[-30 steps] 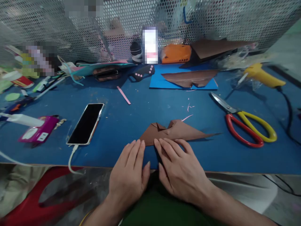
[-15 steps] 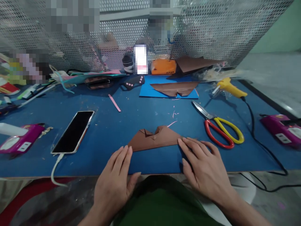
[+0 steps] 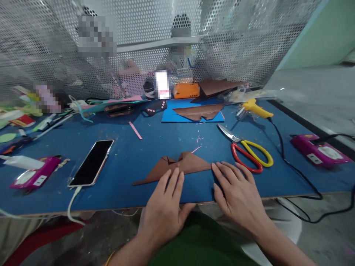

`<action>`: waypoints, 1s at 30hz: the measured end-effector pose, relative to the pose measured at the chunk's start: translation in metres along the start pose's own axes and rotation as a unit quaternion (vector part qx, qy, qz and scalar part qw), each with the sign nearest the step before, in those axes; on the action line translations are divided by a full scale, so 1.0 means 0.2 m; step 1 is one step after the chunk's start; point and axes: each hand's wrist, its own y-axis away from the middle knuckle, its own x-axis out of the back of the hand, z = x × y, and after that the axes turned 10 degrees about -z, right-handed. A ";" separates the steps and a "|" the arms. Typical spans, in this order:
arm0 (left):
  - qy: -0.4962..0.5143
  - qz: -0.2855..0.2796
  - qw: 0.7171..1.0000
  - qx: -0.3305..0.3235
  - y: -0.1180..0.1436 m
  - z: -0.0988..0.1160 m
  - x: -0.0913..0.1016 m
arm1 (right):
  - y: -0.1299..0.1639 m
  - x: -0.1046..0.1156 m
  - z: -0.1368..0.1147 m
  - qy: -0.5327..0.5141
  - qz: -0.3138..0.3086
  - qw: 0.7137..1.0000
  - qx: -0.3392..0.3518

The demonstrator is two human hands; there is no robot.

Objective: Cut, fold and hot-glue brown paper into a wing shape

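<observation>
Head view: both flat hands, left hand [image 3: 163, 210] and right hand [image 3: 240, 194], on folded brown paper [image 3: 177, 168].

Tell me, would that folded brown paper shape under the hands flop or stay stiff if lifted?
The folded brown paper lies thin and flat on the blue table, so it is probably very light and would slide easily. Its layered folds in the middle likely stiffen it there, while the long pointed left tip may droop. The left hand presses it flat.
</observation>
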 end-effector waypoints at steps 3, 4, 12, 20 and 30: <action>-0.011 -0.004 1.000 -0.005 -0.06 0.05 -0.02 | 0.00 0.00 -0.01 0.010 0.008 1.000 -0.005; -0.016 -0.003 1.000 -0.001 -0.08 0.06 -0.02 | 0.00 0.00 -0.02 0.016 0.009 1.000 -0.009; -0.022 0.005 1.000 0.008 -0.08 0.07 -0.04 | -0.07 -0.03 -0.19 -0.005 0.011 0.998 0.058; 0.007 0.044 0.999 -0.006 -0.04 0.01 -0.02 | -0.07 -0.04 -0.20 -0.018 0.006 0.998 0.063; -0.048 0.022 0.998 0.018 0.11 -0.13 0.04 | -0.01 0.00 -0.02 0.036 0.011 0.999 0.036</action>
